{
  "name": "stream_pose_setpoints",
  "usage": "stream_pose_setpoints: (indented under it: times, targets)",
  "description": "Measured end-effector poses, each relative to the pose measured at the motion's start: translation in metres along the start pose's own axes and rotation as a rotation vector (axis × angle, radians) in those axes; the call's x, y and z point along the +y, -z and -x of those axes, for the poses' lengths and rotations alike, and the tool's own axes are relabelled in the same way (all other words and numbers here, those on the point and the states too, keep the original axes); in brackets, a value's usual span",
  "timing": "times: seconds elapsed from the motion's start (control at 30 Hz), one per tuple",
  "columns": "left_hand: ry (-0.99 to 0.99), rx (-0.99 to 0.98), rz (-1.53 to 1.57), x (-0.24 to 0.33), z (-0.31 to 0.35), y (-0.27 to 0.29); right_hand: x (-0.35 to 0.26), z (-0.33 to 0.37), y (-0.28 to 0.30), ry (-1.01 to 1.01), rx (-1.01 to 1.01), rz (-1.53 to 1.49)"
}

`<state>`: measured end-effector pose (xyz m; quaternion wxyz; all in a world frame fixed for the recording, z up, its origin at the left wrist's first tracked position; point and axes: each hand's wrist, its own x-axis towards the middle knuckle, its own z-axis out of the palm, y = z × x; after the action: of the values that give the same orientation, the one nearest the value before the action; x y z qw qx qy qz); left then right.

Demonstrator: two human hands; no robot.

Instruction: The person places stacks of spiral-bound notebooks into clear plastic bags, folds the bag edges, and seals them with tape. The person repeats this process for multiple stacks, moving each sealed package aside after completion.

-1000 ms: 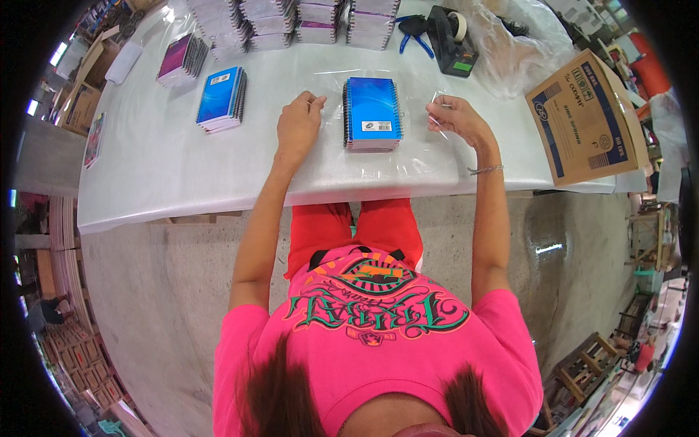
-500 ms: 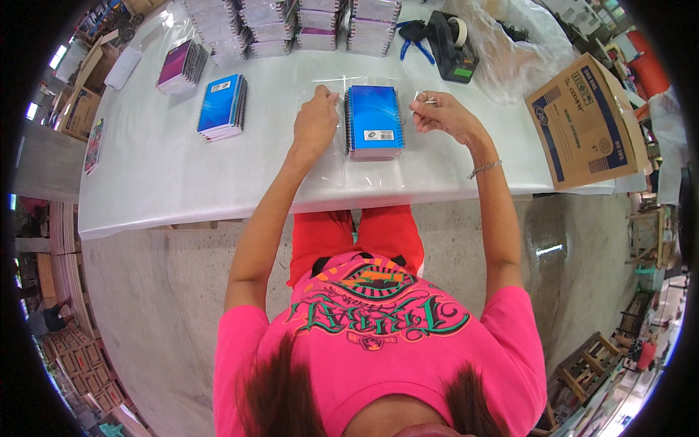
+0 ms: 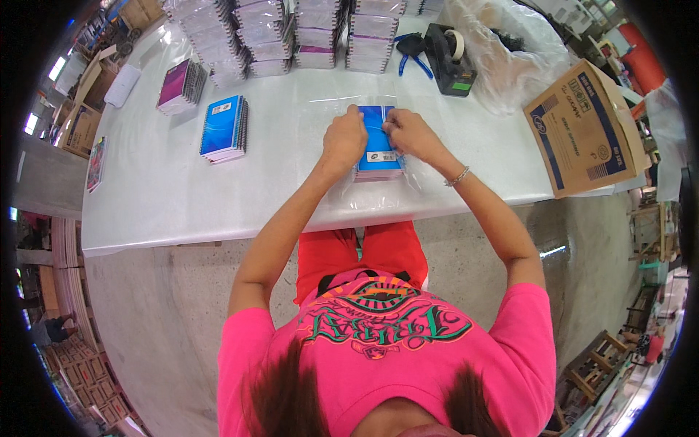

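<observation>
A stack of blue spiral-bound notebooks (image 3: 375, 138) with a small white label on its cover lies in front of me, with a clear plastic sheet (image 3: 342, 195) around and beneath it. Over the left side of the cover, my left hand (image 3: 345, 143) is closed, its fingers pinched at the sheet's edge. My right hand (image 3: 416, 135) is closed too, its fingertips pinching the clear film over the cover's right side. The film is so see-through that its exact edges are hard to make out. Both hands partly hide the notebooks.
Left of my hands are another blue notebook stack (image 3: 223, 125) and a purple one (image 3: 179, 84). Wrapped notebook piles (image 3: 314, 33) line the back. Blue-handled pliers (image 3: 413, 52), a black tape dispenser (image 3: 448, 62), crumpled plastic (image 3: 502, 65) and a cardboard box (image 3: 582, 131) stand right.
Both hands have come inward from beside the notebook stack to over its cover, bringing the clear film with them. The view has shifted slightly, so the table sits lower.
</observation>
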<state>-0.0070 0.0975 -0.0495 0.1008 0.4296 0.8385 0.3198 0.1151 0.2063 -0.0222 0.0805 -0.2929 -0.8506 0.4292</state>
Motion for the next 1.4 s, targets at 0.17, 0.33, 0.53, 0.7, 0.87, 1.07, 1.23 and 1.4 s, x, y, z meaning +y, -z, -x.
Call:
stream_pose_setpoints:
  times: [0.17,0.33,0.53,0.7,0.87,1.07,1.23,1.4]
  targets:
    - [-0.104,-0.062,0.014,-0.001,-0.003,0.003,0.016,-0.005,-0.013,0.199,0.131,0.253]
    - [-0.245,-0.288,-0.086,-0.004,-0.014,0.039,0.02,-0.005,-0.011,0.258,0.153,0.268]
    - [-0.442,-0.28,0.03,-0.036,-0.003,0.041,0.022,-0.004,-0.014,0.248,0.164,0.261]
    - [-0.432,-0.309,0.163,-0.047,-0.001,0.038,0.014,0.0,-0.014,0.193,0.165,0.239]
    - [-0.393,-0.396,0.007,-0.042,-0.001,0.03,0.007,0.005,-0.025,0.051,0.266,0.183]
    - [-0.384,-0.428,0.018,-0.038,-0.002,0.023,-0.008,0.008,-0.032,0.015,0.343,0.178]
    - [-0.401,-0.436,0.0,-0.036,-0.001,0.022,-0.008,0.005,-0.034,0.031,0.301,0.299]
    - [-0.377,-0.452,-0.049,-0.032,-0.002,0.028,-0.005,-0.018,0.013,0.357,-0.166,0.588]
